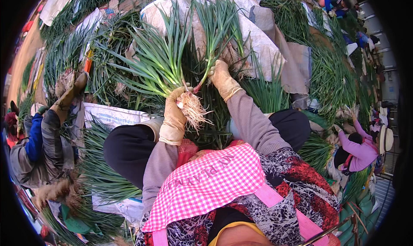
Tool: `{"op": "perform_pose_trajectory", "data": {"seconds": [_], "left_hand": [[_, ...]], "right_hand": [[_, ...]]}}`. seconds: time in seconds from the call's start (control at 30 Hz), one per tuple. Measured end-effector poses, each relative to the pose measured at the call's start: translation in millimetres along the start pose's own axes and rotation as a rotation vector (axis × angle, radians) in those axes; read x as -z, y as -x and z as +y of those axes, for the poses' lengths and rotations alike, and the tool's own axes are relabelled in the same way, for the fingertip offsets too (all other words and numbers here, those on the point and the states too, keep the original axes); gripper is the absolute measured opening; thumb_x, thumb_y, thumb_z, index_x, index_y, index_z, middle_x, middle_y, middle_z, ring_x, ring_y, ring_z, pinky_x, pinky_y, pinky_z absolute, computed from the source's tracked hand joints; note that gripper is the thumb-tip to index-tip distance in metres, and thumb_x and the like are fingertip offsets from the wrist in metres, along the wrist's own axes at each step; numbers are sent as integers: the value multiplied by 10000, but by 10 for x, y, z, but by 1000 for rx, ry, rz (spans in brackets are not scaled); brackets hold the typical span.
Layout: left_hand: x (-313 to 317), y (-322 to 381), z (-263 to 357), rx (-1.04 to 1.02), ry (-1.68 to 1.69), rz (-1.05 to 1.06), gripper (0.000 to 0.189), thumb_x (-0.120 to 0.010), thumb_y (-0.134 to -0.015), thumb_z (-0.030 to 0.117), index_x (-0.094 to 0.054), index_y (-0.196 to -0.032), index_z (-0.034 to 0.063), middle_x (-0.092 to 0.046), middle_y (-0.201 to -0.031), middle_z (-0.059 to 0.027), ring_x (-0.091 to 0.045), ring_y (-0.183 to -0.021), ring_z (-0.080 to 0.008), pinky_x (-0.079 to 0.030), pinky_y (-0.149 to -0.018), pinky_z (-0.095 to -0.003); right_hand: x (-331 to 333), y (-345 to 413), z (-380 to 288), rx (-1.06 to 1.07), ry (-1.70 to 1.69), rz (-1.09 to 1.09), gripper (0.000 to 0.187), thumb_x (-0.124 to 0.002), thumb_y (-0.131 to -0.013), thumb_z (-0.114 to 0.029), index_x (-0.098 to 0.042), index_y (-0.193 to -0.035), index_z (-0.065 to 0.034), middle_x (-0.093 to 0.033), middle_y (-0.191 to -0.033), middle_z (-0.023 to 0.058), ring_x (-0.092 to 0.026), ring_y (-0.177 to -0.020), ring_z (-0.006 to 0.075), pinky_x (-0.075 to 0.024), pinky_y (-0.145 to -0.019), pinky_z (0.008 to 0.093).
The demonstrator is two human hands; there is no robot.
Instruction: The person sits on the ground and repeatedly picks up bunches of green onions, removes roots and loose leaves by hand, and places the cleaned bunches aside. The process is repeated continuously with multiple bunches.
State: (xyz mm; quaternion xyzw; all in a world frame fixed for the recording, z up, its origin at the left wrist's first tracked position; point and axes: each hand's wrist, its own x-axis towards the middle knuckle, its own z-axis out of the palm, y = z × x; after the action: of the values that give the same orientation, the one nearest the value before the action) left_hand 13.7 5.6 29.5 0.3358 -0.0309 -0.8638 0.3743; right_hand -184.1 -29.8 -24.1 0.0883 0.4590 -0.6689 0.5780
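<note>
My left hand [176, 115], in a tan glove, is closed around the lower stems of a bunch of green leafy allium plants [161, 62]. Their pale stringy roots [192, 109] hang out over the fist, with a whitish bulb end among them. To its right and a little farther out, my right hand [221, 76], also gloved, grips the stem of a smaller bunch of the same plants [213, 36]. The reddish base of that stem reaches towards the roots at my left hand. Both bunches fan their leaves away from me.
A white woven sack [261, 46] lies beyond my hands, with more plants [119, 65] heaped around it. A printed sack [113, 114] is beside my left knee. Co-workers sit at the left [48, 143] and right [358, 146] among further heaps.
</note>
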Motion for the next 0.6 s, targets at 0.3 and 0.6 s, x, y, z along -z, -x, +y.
{"op": "perform_pose_trajectory", "data": {"seconds": [0.3,0.6], "left_hand": [[64,-8,12,-58,-5,-71,294,-496,-786,135,-556,-981,-76,-629,-845,-160,-590,-678,-222,-503,-616,-303],[206,96,-10,137,-59,-134,262,-564,-789,120,-548,-991,-46,-619,-904,-189,-620,-763,-278,-523,-681,-385]], "right_hand": [[204,996,-429,-573,1424,-550,514,-516,-827,-504,-597,-1050,-48,-615,-799,88,-518,-584,118,-426,-527,216],[-128,281,305,52,518,-264,226,-531,-866,-285,-608,-861,-73,-630,-786,13,-529,-608,111,-443,-573,279]]}}
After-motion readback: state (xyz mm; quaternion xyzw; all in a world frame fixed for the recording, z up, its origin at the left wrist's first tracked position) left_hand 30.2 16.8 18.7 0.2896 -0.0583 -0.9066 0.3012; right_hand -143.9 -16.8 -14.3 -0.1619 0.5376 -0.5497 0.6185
